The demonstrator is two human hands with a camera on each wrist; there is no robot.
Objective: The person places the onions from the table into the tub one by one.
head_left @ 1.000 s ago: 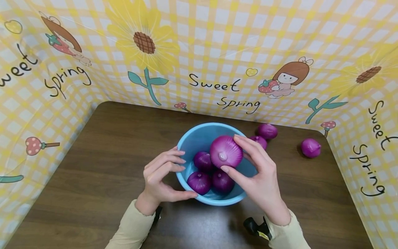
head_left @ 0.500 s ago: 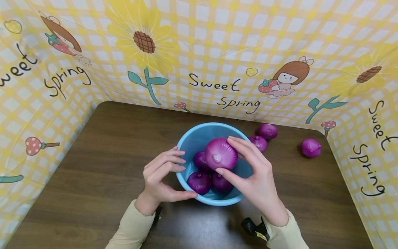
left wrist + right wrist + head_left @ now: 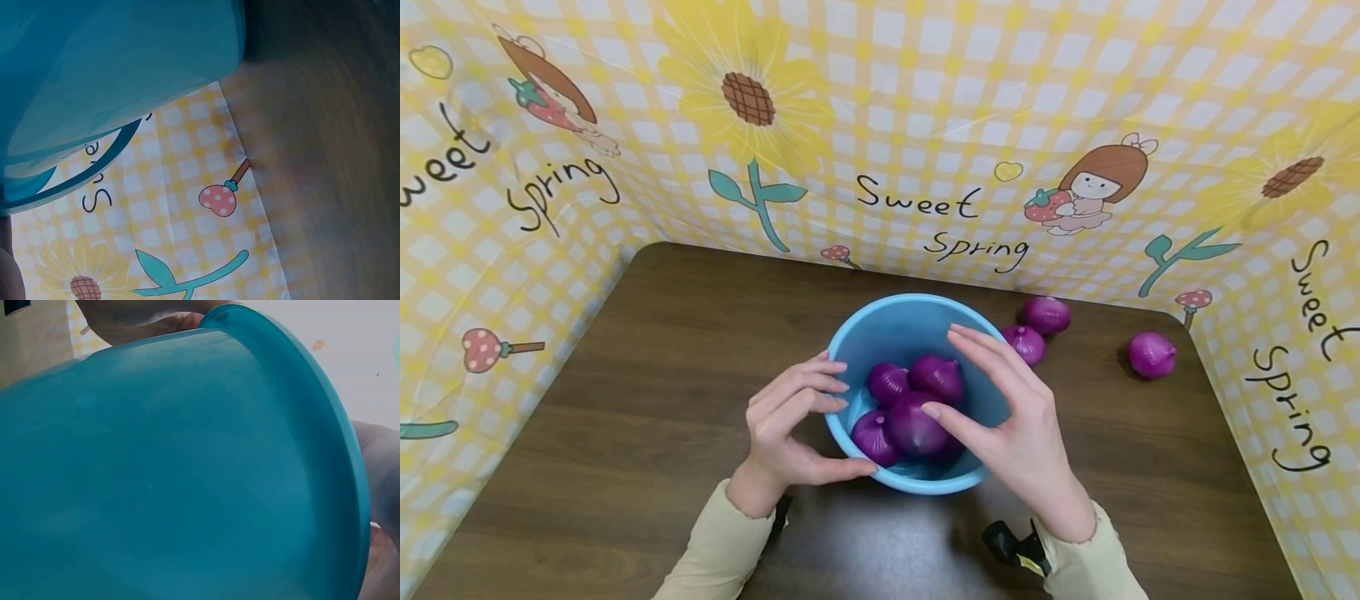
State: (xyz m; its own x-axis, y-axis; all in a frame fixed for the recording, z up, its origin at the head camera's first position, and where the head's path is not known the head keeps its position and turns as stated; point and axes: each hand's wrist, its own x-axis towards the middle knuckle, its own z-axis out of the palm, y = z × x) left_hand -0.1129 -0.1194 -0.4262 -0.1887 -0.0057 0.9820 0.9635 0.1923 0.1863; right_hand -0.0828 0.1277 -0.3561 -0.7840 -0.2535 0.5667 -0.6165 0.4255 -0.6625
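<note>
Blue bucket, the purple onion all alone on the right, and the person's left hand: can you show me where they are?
Blue bucket (image 3: 901, 325): head view, on its far inner wall.
Purple onion (image 3: 1152, 356): head view, middle of its skin.
Left hand (image 3: 784, 429): head view, middle of the hand.

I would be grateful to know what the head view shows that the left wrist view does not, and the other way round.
Only the head view shows purple onions inside the blue bucket, three loose onions on the table, the whole left hand gripping the bucket's rim, and the right hand over the opening.

Only the left wrist view shows a broad stretch of the bucket's outer wall.

Both share the bucket, the brown table and the checked cloth with its sunflower print.
</note>
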